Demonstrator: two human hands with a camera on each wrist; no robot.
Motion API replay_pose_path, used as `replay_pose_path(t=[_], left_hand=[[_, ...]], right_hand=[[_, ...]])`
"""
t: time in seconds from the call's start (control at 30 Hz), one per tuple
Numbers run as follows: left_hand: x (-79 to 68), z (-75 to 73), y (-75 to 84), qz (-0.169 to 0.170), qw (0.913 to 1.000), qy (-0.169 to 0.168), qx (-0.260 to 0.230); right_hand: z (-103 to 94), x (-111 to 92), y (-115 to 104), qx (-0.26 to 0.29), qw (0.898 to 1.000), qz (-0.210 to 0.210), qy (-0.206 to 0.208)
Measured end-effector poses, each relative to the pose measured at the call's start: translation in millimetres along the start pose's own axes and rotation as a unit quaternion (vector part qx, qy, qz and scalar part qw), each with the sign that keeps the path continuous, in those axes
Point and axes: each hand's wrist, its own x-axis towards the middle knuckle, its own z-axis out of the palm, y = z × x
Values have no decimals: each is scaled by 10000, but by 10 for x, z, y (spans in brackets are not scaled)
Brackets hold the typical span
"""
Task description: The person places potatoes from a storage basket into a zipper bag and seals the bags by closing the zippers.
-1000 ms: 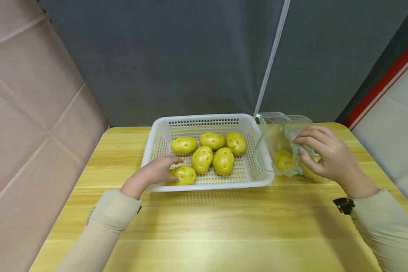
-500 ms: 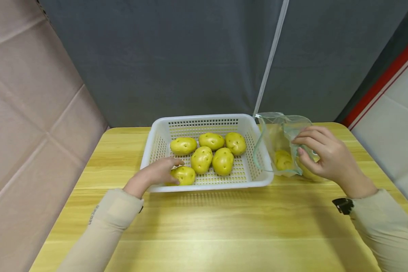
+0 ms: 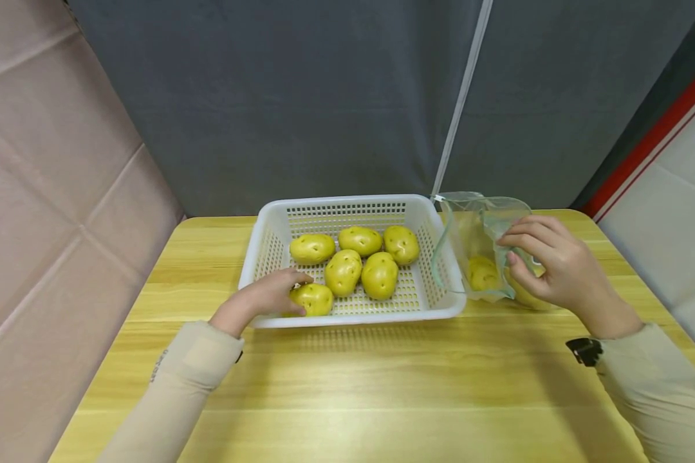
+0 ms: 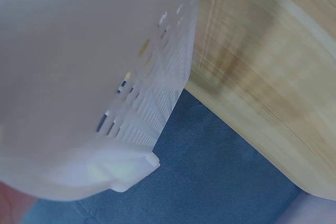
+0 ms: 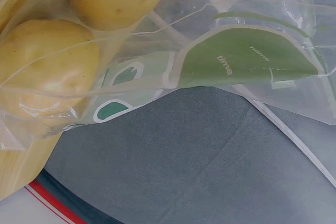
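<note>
My left hand (image 3: 260, 299) reaches over the front left of a white perforated plastic basket (image 3: 359, 319). Its fingers and thumb grip a yellow potato (image 3: 317, 299) lying in that corner. Several other potatoes, among them an oval one (image 3: 343, 272), lie on the basket's floor. With my right hand (image 3: 562, 273) I pinch the rim of a clear zip bag (image 3: 469, 225), its mouth held open toward the basket. Two potatoes (image 5: 50, 69) show inside the bag in the right wrist view, beside a green printed label (image 5: 247, 59). The left wrist view shows mostly the basket's outer wall (image 4: 79, 77).
A wooden table (image 3: 359, 386) carries the basket and the bag. Behind its far edge hangs a dark grey curtain (image 3: 278, 109) with a pale seam. Quilted pinkish padding (image 3: 52, 225) stands at the left, a white panel with red stripes (image 3: 683, 212) at the right.
My left hand has shifted slightly right and its fingers have closed around the front left potato. My right hand and the bag have stayed in place.
</note>
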Motion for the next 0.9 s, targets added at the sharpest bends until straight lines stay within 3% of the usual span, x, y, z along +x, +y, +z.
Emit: replay_pose_path(t=[0.1,0.9], left_hand=[[8,30,-27,-120,9998,-15,-184],[31,100,-72,-99,9998,181,-80]], right_hand=[[2,1,0,-4,10000,-5,-6],[0,7,6,-11,10000,-7,-35]])
